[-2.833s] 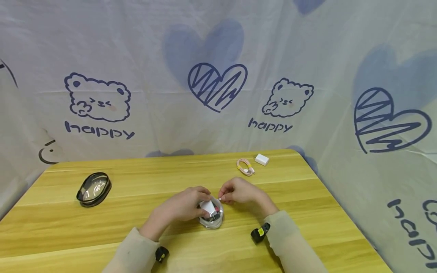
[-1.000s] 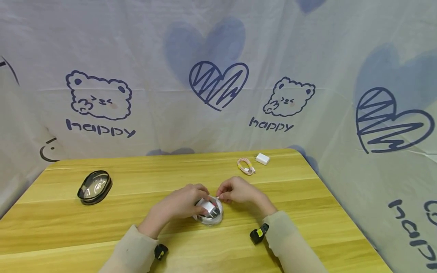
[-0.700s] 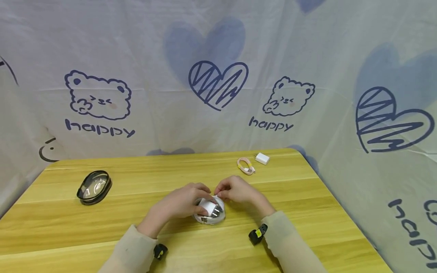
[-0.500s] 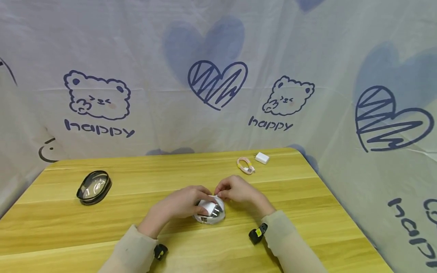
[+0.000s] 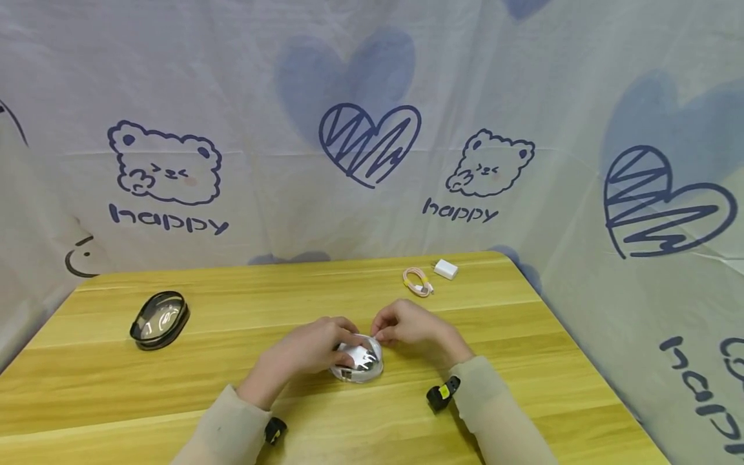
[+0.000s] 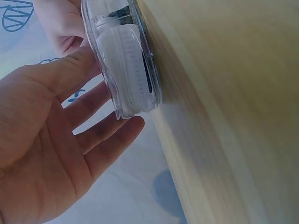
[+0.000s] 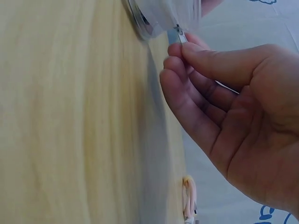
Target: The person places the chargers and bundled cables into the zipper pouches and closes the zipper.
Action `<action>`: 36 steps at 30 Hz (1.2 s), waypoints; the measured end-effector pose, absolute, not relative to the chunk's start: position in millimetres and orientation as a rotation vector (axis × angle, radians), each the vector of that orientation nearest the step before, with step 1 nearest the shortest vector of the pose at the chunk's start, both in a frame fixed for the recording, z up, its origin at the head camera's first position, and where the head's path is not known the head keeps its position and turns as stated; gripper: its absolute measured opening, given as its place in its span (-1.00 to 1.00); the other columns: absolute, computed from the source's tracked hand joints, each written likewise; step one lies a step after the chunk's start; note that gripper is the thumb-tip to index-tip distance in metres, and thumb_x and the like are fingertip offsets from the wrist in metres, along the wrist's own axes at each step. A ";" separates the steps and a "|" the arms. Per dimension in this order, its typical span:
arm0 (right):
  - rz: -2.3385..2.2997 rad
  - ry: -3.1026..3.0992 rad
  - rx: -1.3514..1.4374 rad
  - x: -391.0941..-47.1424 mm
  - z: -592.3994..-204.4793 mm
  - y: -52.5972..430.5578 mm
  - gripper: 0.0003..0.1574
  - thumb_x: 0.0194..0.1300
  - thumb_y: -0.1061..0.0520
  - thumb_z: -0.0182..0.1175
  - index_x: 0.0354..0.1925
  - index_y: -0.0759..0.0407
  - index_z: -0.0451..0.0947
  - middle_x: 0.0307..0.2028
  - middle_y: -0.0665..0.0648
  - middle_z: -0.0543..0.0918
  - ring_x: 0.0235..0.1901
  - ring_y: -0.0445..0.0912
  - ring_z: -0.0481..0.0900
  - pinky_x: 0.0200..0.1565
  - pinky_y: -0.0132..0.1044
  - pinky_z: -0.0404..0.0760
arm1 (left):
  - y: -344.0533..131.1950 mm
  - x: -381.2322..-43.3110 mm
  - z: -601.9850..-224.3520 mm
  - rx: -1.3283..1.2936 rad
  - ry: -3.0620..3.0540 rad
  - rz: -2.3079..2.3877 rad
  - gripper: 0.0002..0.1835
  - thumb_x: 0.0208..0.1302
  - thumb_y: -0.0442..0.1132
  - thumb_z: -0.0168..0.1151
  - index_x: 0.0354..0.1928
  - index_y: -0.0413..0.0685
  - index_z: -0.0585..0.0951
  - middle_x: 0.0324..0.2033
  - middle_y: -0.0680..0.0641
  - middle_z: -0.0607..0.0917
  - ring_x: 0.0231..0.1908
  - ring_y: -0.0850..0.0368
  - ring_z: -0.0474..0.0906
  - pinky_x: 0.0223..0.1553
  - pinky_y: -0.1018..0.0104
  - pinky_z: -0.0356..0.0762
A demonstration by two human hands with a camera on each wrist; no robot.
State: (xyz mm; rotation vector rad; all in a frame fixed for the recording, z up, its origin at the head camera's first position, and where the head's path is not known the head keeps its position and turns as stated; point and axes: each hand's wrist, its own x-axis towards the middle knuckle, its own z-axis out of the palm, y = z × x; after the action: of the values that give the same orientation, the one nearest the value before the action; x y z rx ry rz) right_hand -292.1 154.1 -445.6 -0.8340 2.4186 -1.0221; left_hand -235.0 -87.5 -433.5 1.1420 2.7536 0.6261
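A small rounded clear zip pouch (image 5: 373, 369) sits on the wooden table in front of me, with a white charger and its metal prongs showing through the top. My left hand (image 5: 314, 345) holds it from the left, thumb and fingers on its top and far side. In the left wrist view, white contents fill the pouch (image 6: 124, 70). At the pouch's far right rim, my right hand (image 5: 409, 326) pinches the zipper pull (image 7: 181, 35) between thumb and index finger. The other right fingers curl loosely below.
A black-edged clear case (image 5: 159, 321) lies at the left of the wooden table (image 5: 244, 297). Near the back right edge are a coiled pink cable (image 5: 417, 282) with a yellow tie and a white charger (image 5: 445, 269). A printed cloth (image 5: 261, 129) hangs behind.
The pouch's clear top now lies flatter and smoother over its contents. My right hand, with the zipper pull, shifted left along the rim, then slightly back right. The left hand stays at the pouch.
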 end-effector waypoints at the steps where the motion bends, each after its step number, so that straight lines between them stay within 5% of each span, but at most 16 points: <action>1: -1.017 2.412 -0.841 -292.2 -445.3 154.8 -0.84 0.44 0.34 0.25 -0.27 0.19 0.73 -0.43 0.02 0.69 -0.42 -0.16 0.56 -0.35 -0.40 0.56 | -87.2 -234.7 -433.5 1.145 2.754 0.624 -0.61 0.30 -0.23 0.48 0.14 -0.16 0.75 0.14 -0.18 0.68 0.10 -0.11 0.66 0.11 0.00 0.66; 22: -1.015 2.477 -0.818 -292.6 -454.6 149.8 -0.87 0.41 0.31 0.29 -0.28 0.16 0.73 -0.45 -0.04 0.66 -0.46 -0.23 0.52 -0.38 -0.41 0.53 | -88.0 -237.1 -434.4 1.166 2.708 0.700 -0.69 0.30 -0.23 0.48 0.07 -0.08 0.74 0.03 -0.06 0.70 0.05 0.01 0.64 0.13 0.05 0.63; 36: -0.984 2.517 -0.892 -292.5 -454.1 148.9 -0.87 0.43 0.27 0.29 -0.28 0.10 0.72 -0.39 -0.09 0.66 -0.41 -0.24 0.51 -0.35 -0.40 0.51 | -87.5 -233.9 -431.9 1.111 2.693 0.692 -0.61 0.36 -0.21 0.43 0.20 -0.09 0.72 0.13 -0.12 0.68 0.07 -0.02 0.63 0.12 0.05 0.63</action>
State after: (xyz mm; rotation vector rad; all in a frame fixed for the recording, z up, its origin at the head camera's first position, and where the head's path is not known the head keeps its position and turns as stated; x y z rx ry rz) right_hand -292.5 148.9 -454.1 -0.8925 2.5169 -0.9835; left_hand -233.9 -87.5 -431.9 1.1106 2.6929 0.6918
